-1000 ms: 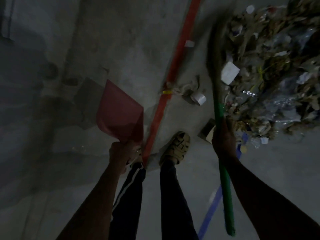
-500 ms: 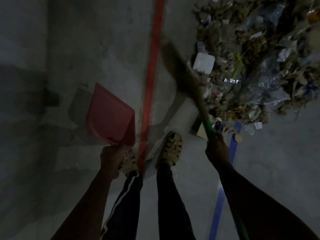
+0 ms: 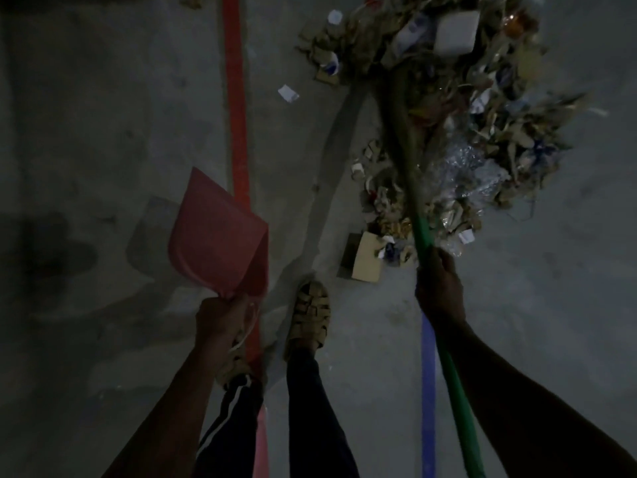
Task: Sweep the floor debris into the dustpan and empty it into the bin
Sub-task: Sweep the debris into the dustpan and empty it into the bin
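Note:
A red dustpan (image 3: 217, 236) hangs above the concrete floor on the left, its mouth pointing away from me; my left hand (image 3: 222, 320) grips its handle. My right hand (image 3: 439, 291) grips the green handle of a broom (image 3: 418, 232), whose brown bristles reach up into a big debris pile (image 3: 458, 132) of dry leaves, paper, plastic wrap and boxes at the upper right. A small cardboard box (image 3: 365, 258) lies at the pile's near edge, left of the broom handle.
A red floor stripe (image 3: 238, 125) runs up the middle and a blue stripe (image 3: 427, 391) lies beside my right arm. My sandalled foot (image 3: 308, 313) stands between them. A loose white paper scrap (image 3: 287, 93) lies left of the pile. No bin is in view.
The broom head has swung from the left of the pile back into the pile. The view has shifted, so the pile sits more to the centre. The dustpan stays held in the left hand.

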